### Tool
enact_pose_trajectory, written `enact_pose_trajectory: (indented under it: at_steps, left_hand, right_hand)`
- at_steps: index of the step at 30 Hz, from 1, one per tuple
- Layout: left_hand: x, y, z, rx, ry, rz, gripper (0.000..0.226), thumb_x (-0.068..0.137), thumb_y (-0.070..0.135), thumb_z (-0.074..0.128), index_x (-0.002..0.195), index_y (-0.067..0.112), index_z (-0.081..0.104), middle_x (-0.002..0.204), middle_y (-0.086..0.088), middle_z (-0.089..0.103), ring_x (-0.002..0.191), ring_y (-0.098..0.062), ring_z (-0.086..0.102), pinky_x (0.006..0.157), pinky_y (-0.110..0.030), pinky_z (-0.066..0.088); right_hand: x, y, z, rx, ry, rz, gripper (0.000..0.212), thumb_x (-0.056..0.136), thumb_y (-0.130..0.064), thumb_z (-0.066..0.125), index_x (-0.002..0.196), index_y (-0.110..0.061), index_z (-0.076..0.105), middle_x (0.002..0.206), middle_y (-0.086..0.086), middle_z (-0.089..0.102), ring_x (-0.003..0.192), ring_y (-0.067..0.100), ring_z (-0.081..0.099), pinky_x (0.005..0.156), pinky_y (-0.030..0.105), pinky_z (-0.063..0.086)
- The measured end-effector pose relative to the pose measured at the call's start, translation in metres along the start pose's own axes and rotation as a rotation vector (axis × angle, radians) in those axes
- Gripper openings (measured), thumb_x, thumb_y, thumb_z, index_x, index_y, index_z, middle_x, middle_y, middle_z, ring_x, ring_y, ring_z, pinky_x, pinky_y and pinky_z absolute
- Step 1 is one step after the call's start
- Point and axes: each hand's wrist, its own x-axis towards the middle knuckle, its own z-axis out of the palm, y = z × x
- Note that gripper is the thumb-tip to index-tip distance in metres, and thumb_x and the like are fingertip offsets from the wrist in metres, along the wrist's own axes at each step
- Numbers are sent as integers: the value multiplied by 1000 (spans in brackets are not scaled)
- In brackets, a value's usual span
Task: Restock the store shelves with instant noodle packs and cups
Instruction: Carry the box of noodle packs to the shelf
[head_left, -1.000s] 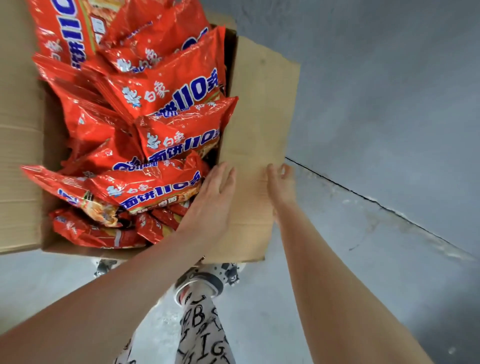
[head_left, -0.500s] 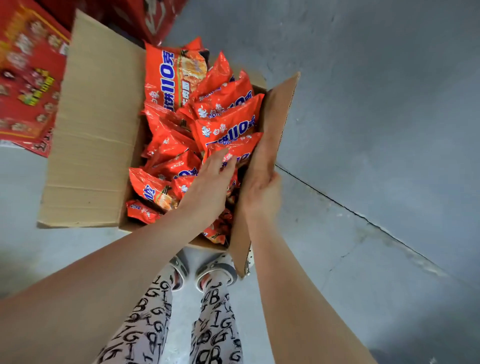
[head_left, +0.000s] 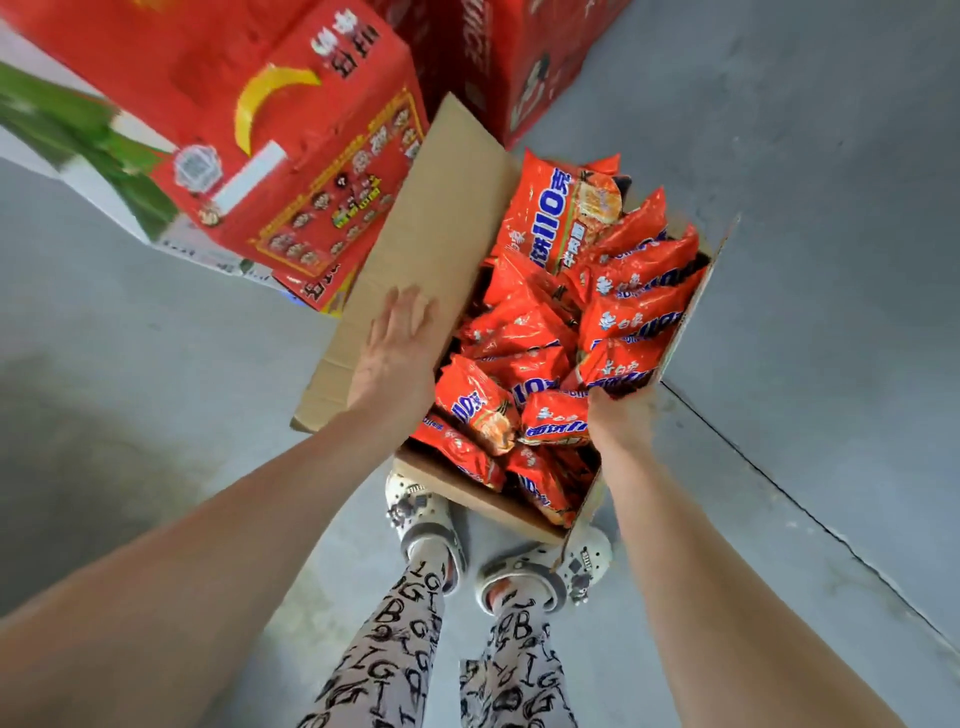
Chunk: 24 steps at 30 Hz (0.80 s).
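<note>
An open cardboard box (head_left: 498, 506) stands on the grey floor in front of my feet. It is filled with several orange-red instant noodle packs (head_left: 631, 306). My left hand (head_left: 397, 345) lies flat, fingers straight, on the box's left flap (head_left: 441, 208), which is folded outward. My right hand (head_left: 621, 418) grips the near end of the right flap (head_left: 693, 306), which stands upright and shows edge-on. Its thumb is on the inside by the packs and its fingers are hidden behind the flap.
A closed red carton (head_left: 291, 156) lies just left of the box, touching the left flap. Another red carton (head_left: 498, 57) is behind it, and a green-and-white carton (head_left: 78, 140) is at far left. My feet in white clogs (head_left: 426, 525) stand against the box's near wall.
My left hand has moved off the noodle packs and onto the left flap. The right hand stays at the right flap. The view has pulled back, and the red cartons now show.
</note>
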Motion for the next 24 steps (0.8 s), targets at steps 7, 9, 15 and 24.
enact_pose_trajectory:
  at_steps: [7,9,15,24]
  left_hand:
    - [34,-39,1,-4,-156,-366,86,91,4,53,156,12,-4,162,-16,-8,149,-38,-4,121,-54,7]
    - [44,-38,-1,-92,-188,-456,91,92,8,56,155,12,-10,163,-12,-2,150,-33,3,120,-56,11]
    - [50,-36,-5,-105,-30,-354,67,96,15,53,152,7,19,135,-20,50,126,-39,46,99,-47,41]
    - [64,13,10,-57,35,-153,29,102,25,43,125,10,54,110,-15,61,99,-37,61,79,-42,45]
  right_hand:
    - [-5,-7,9,-12,86,-24,67,92,-12,59,151,-10,28,145,17,46,126,38,52,103,46,43]
    - [-4,-4,9,-43,108,-21,65,94,-12,57,151,-7,26,147,18,43,127,39,50,102,45,42]
    - [5,5,1,-111,179,-54,49,94,-16,54,138,0,39,137,22,51,120,42,54,99,48,46]
    - [26,5,-17,-262,255,-183,35,101,-25,46,135,-19,45,125,10,62,110,36,60,73,34,36]
